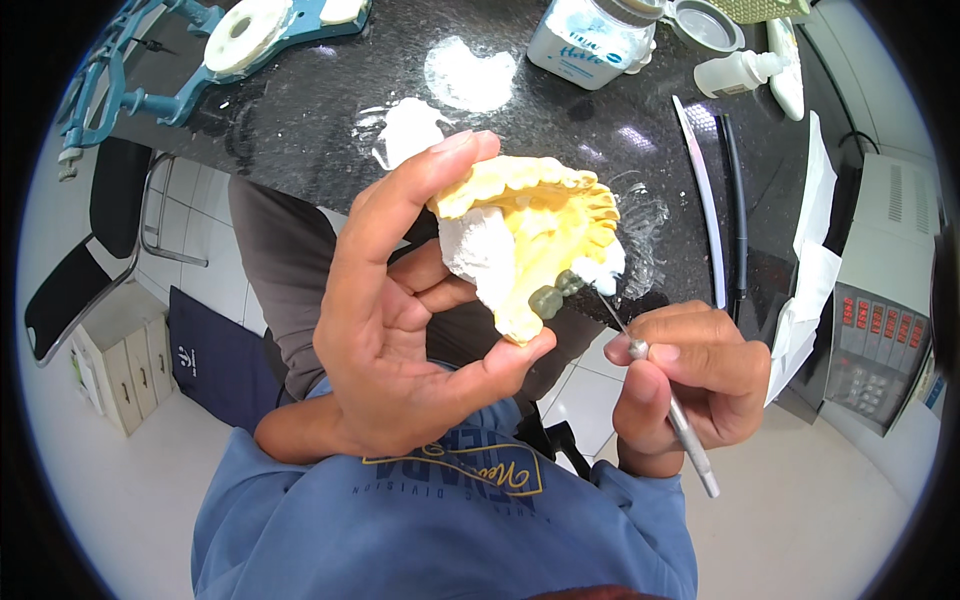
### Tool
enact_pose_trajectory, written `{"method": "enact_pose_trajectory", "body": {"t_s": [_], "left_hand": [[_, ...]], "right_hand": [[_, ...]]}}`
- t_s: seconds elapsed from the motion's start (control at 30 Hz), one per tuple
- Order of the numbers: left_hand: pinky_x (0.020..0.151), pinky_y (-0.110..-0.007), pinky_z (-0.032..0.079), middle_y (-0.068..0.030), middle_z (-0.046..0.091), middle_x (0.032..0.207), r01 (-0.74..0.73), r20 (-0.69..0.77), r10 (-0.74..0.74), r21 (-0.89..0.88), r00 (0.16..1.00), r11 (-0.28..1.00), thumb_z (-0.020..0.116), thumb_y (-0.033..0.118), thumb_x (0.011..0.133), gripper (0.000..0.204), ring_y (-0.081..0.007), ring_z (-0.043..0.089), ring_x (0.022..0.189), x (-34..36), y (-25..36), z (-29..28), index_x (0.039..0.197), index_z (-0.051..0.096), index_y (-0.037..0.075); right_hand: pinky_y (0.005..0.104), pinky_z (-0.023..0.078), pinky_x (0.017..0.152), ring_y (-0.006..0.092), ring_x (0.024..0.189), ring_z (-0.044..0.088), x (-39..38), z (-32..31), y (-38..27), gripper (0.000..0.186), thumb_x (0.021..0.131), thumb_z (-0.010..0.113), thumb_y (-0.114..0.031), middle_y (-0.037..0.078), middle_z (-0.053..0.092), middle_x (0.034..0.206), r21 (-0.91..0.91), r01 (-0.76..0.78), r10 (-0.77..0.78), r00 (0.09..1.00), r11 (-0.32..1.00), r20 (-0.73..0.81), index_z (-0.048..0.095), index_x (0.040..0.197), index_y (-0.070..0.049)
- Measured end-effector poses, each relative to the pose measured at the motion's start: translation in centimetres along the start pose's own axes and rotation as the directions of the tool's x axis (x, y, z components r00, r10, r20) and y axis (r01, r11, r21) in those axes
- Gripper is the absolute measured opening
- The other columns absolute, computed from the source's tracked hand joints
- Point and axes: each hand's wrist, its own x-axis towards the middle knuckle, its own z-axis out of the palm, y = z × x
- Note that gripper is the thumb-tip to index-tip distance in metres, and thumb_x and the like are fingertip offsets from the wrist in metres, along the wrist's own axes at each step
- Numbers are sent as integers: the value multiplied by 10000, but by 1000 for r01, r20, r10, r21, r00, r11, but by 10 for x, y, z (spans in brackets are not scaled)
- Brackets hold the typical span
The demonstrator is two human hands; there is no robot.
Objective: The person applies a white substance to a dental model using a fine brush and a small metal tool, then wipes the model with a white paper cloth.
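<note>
My left hand (390,330) grips a yellow plaster dental model (545,225), thumb at its lower edge and fingers at its upper left. A lump of white plaster (475,245) fills part of the model's left side. Along its lower right, dark green wax teeth (548,300) sit in the row, beside some white teeth (600,268). Between the thumb and fingers of my right hand (690,380) is a thin metal carving tool (685,430). Its fine tip reaches the white teeth near the green wax; whether it touches them I cannot tell.
On the dark stone bench (290,120) lie white powder patches (470,75). A blue articulator (170,100) stands far left, a plastic jar (590,40) and a small white bottle (740,72) at the back. Two slim tools (735,200) and a grey control unit (885,270) are right.
</note>
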Motion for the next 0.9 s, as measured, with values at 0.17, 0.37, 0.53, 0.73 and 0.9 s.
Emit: {"method": "enact_pose_trajectory", "body": {"t_s": [0.17,0.37,0.53,0.73,0.9], "left_hand": [[974,-395,483,-262,283,1424,-28,1,28,19,1000,999,771,-26,646,986,-326,446,1256,-1,-1,1,1429,172,-11],[973,-389,485,-253,276,1430,-43,1,43,33,999,999,782,-8,652,990,-324,443,1259,-2,-3,1,1432,172,0],[967,-384,491,-242,283,1430,-39,-9,40,37,999,999,791,6,653,989,-315,449,1255,-3,-2,3,1433,182,17],[969,-381,490,-240,289,1428,-41,-10,42,58,999,997,793,6,648,993,-311,444,1260,-3,-2,2,1433,185,19],[975,-382,484,-242,291,1428,-37,-5,38,60,999,997,790,0,645,995,-312,439,1263,-3,-1,2,1434,184,17]], "right_hand": [[259,500,473,189,526,633,2,-2,1,326,610,752,103,147,632,654,-5,-16,17,999,1000,50,582,877,27],[259,499,468,189,531,635,1,-3,1,314,636,761,88,144,634,657,-17,-33,35,996,999,81,577,881,21],[255,498,461,185,535,639,0,-2,1,289,667,760,68,142,635,657,-45,-39,42,997,998,66,571,880,17],[253,497,460,183,537,641,0,-1,1,284,668,760,66,139,635,654,-38,-40,42,997,998,66,571,874,18],[249,491,455,186,529,639,1,0,0,272,653,763,75,142,634,641,-34,-50,51,998,998,36,580,846,24]]}}
